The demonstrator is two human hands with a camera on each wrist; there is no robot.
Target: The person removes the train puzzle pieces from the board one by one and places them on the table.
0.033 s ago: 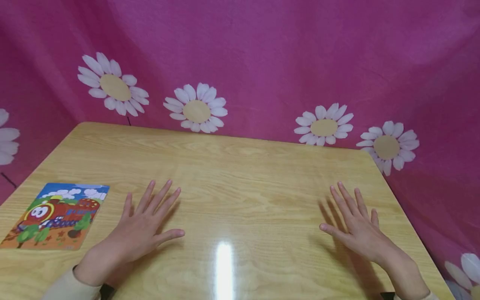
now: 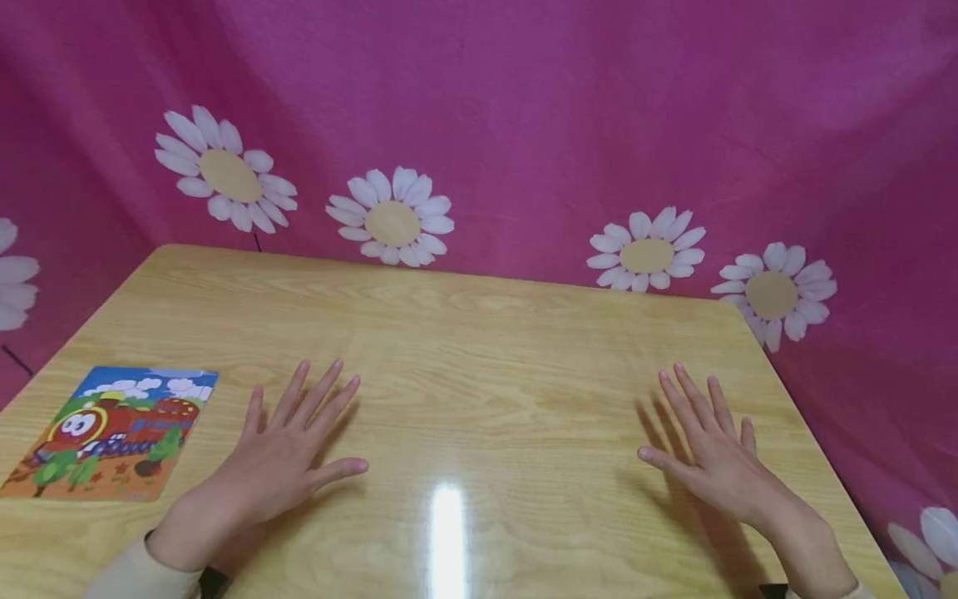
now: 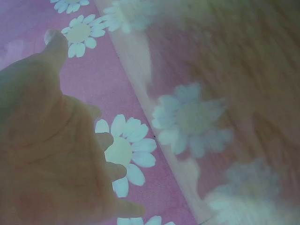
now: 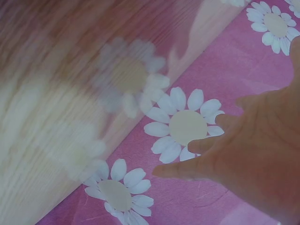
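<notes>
My left hand (image 2: 280,462) hovers above the wooden table (image 2: 479,358) with its fingers spread and nothing in it. To its left, apart from the fingers, a colourful picture board (image 2: 123,437) lies flat; it shows a red cartoon train with eyes, clouds and green plants. On the far side my right hand (image 2: 718,462) is held over the table with fingers straight and parted, also holding nothing. In the left wrist view the palm of the left hand (image 3: 51,150) faces the camera's side; the right wrist view shows the right hand (image 4: 253,154) with fingers extended.
A pink cloth (image 2: 516,133) printed with large white daisies hangs behind the table and along both sides. Lamp glare (image 2: 447,541) shines on the tabletop between the hands. The table's right edge (image 2: 816,433) runs close beside the right hand.
</notes>
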